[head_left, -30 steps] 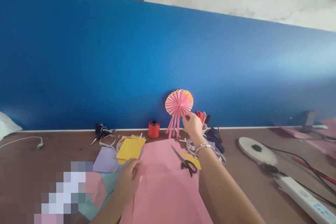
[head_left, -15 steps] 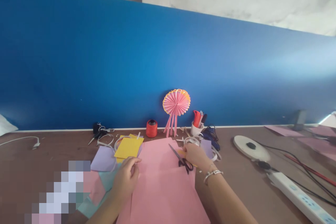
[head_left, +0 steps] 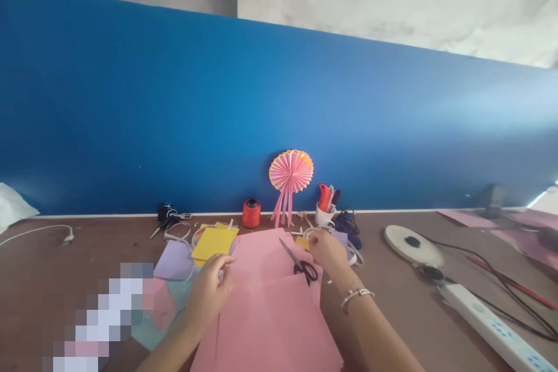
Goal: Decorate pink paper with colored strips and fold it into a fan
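My left hand [head_left: 209, 293] rests on the left edge of a stack of pink paper sheets [head_left: 270, 308], fingers curled over the edge. My right hand [head_left: 328, 251] lies at the sheets' far right corner, just right of black-handled scissors [head_left: 300, 261] lying on the paper; whether it touches them I cannot tell. A small yellow scrap [head_left: 301, 241] peeks out beside that hand. A pink and yellow pleated paper fan with hanging strips [head_left: 290, 177] leans against the blue wall.
A yellow sheet [head_left: 213, 243] and a lilac sheet [head_left: 174, 260] lie left of the pink stack. A red thread spool [head_left: 251, 213], a white pen cup [head_left: 325, 209], second scissors [head_left: 162, 225], a round white lamp base [head_left: 412, 245] and a power strip [head_left: 497, 328] stand on the brown table.
My right hand came back from the paper fan at the wall down to the table beside the scissors. My left hand stayed on the pink paper's edge.
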A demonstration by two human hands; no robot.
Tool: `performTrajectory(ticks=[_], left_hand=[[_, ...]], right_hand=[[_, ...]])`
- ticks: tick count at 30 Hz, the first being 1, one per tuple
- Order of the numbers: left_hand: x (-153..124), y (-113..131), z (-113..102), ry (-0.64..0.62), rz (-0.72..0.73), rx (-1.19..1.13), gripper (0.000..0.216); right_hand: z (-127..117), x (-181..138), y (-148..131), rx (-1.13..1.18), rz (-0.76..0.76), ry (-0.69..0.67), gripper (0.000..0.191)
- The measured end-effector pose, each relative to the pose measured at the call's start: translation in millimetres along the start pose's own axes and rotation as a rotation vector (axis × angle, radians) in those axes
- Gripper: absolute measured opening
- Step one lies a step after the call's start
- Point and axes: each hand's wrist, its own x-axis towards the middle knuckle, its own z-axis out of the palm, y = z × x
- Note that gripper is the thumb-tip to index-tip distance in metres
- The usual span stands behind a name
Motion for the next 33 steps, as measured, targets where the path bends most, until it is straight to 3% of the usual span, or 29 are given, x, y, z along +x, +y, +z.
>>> performTrajectory(ticks=[2, 6, 9, 11, 14, 16, 17, 20, 23, 26, 29, 33], left_hand=[[2, 13, -1, -0.053, -0.064, -0.057, 0.023], [8, 49, 7, -0.215, -0.252, -0.325, 0.036], [15, 71, 21, -0.311, -0.359, -0.534, 0.038], [21, 75, 29, -0.296, -0.427, -0.562, 0.027], [24, 67, 34, -0.178, -0.500, -0.618, 0.022], [22, 59, 34, -0.158, -0.539, -0.685, 0.022], [18, 55, 34, -0.174, -0.547, -0.729, 0.021], [3, 50, 37, -0.310, -0.507, -0.881, 0.018], [-16, 50, 48, -0.508, -0.418, -0.973, 0.019], [-30, 50, 58, -0.632, -0.319, -0.873, 0.011], [-35, 53, 61, -0.668, -0.253, -0.772, 0.009], [-28, 59, 50, -0.623, -0.250, -0.824, 0.011]], right_hand=[[-3, -3, -3, 0.301, 0.019, 0.006, 0.011], [-1, -15, -24, 0.948, 0.002, -0.218, 0.014], [5, -24, -38, 1.108, -0.048, -0.358, 0.022], [7, -25, -39, 0.999, -0.096, -0.341, 0.020], [7, -22, -27, 0.568, -0.121, -0.149, 0.017], [9, -20, -16, 0.332, -0.114, -0.109, 0.014], [11, -21, -12, 0.153, -0.113, -0.134, 0.014], [17, -26, -8, -0.037, -0.078, -0.179, 0.014], [20, -30, -12, -0.099, -0.049, -0.182, 0.019], [17, -27, -14, -0.152, -0.023, -0.168, 0.025], [12, -23, -9, -0.147, -0.025, -0.100, 0.032], [13, -27, -5, 0.088, -0.238, 0.055, 0.039]])
